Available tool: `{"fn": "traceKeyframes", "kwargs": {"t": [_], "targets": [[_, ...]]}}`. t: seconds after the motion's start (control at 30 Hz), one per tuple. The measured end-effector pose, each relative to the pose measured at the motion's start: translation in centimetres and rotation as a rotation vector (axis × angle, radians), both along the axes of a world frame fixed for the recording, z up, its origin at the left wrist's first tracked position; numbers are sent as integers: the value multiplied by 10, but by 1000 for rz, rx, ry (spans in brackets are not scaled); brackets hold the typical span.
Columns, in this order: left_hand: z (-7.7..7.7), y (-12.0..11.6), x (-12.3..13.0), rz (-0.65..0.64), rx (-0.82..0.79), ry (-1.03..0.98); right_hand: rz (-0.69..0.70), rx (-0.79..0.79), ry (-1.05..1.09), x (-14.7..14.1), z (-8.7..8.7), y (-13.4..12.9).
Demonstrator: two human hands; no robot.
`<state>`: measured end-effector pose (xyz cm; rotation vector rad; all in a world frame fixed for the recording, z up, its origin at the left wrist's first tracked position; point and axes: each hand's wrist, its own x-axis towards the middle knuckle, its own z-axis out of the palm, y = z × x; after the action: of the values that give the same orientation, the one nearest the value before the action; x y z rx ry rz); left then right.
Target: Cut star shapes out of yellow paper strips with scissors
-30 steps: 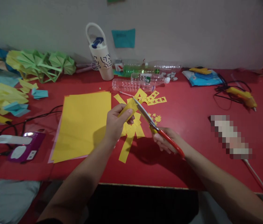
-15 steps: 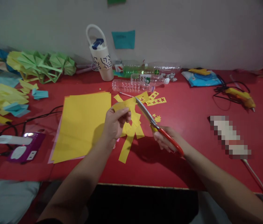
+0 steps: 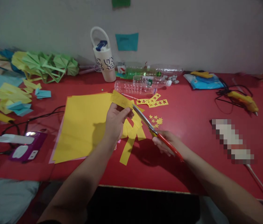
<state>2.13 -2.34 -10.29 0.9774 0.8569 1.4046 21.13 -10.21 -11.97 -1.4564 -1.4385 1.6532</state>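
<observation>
My left hand (image 3: 116,121) pinches a yellow paper strip (image 3: 120,99) above the red table. Red-handled scissors (image 3: 145,119) are gripped in my right hand (image 3: 167,142), their blade tips at the strip's edge beside my left fingertips. Below the hands lie loose yellow strips (image 3: 127,152), partly hidden by the left hand. Small cut-out yellow stars (image 3: 156,121) rest on the table just beyond the scissors. Strips with star-shaped holes (image 3: 158,103) lie farther back. A stack of yellow sheets (image 3: 82,124) sits left of my left hand.
Plastic bottles (image 3: 133,87) and a white tumbler (image 3: 105,63) stand or lie along the wall. Folded green paper (image 3: 42,65) is at back left, a purple power strip (image 3: 28,146) at left. A yellow glue gun (image 3: 243,101) and a blurred-out object (image 3: 232,141) with a cord are at right.
The strip in my left hand has turned, its left end now pointing up and away. The scissors have shifted slightly left against it. The whole view has moved a little.
</observation>
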Motion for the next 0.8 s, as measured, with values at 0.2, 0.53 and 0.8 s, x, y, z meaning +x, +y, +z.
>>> {"fn": "traceKeyframes", "kwargs": {"t": [0.2,0.53,0.8], "targets": [[4,-1,-1,8,-13,-47,-3,1,-14,0,-2,1],[8,3,-6,-18,-17,-45,116,45,-34,7,1,0],[8,5,-7,-62,16,-17,139,79,-48,7,7,0]]}}
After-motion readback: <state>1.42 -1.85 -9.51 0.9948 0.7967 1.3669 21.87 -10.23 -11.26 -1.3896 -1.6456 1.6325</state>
